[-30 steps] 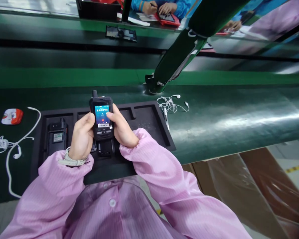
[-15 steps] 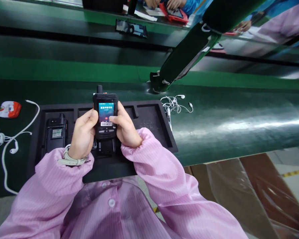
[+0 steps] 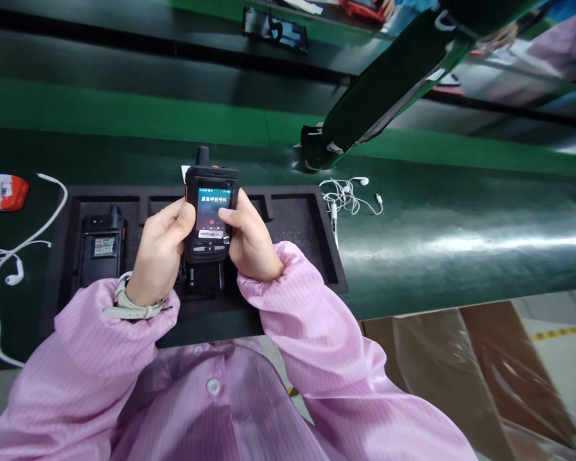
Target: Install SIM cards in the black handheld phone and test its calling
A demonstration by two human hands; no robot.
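Between both hands I hold a black handheld two-way radio [image 3: 211, 246] with a stubby antenna and a lit screen. Bluish call graphics, a line of Chinese characters and a red round button show on it, above a barcode label. My left hand [image 3: 160, 246] grips its left side, thumb along the edge. Fingers of my right hand [image 3: 254, 243] wrap the right side, and that thumb lies over the screen's right part. Below is a black compartmented tray [image 3: 307, 230]. A second radio [image 3: 103, 246], its back bay uncovered, lies in the tray's left compartment.
Coiled white earphones [image 3: 345, 195] lie right of the tray. More earphones [image 3: 14, 272], a white cable [image 3: 29, 240] and a red-and-white packet [image 3: 4, 192] are at left. A dark green post [image 3: 369, 105] rises behind the tray. Another phone-like device [image 3: 274, 29] lies farther back.
The radio and both hands have shifted slightly right in view. My right thumb has moved up the screen, away from its lower right corner. The camera view has tilted a little.
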